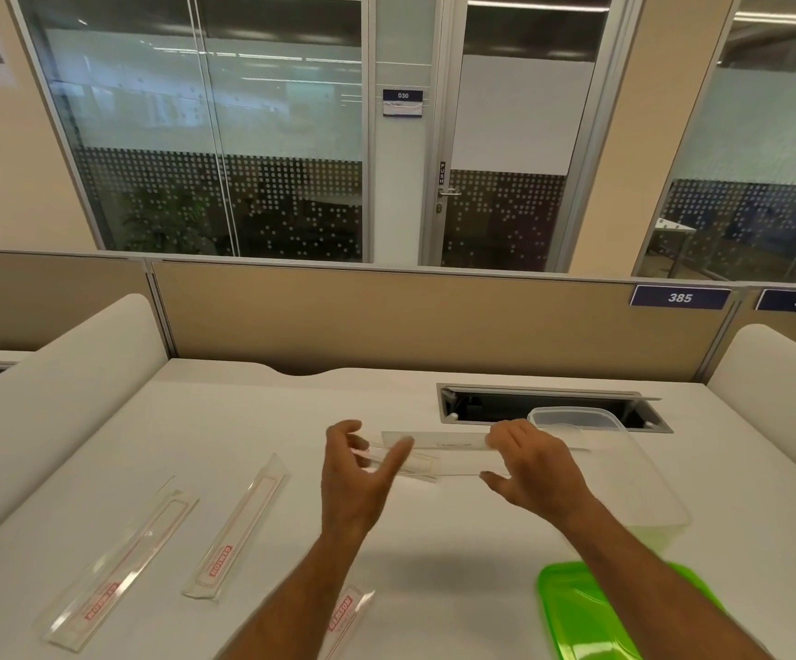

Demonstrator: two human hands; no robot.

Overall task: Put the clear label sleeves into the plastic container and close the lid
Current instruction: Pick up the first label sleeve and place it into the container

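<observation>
White desk (253, 421) is filling the lower half of the head view, backed by a tan partition (386, 321) with glass office walls and a door (505, 135) showing beyond it. An open cable hatch (491, 407) is sitting in the desk near the partition.

Both hands are hovering over the middle of the desk. The left hand (355, 483) is reaching forward with its fingers spread and loosely curled, and the held sleeve (434, 457) is showing between thumb and fingers; whether they are actually gripping it I cannot tell. The right hand (532, 464) is hanging palm down over the sleeve's other end, fingers curled and thumb out to the side, and contact there is also unclear.

The clear container (634, 469) is standing open just beyond the right hand, in front of the hatch. Its green lid (577, 612) is lying on the desk at the near right, partly under the right forearm.

Three more sleeves are lying apart on the desk: a left sleeve (120, 564), a middle sleeve (239, 531), and a near sleeve (346, 612) beside the left forearm.
</observation>
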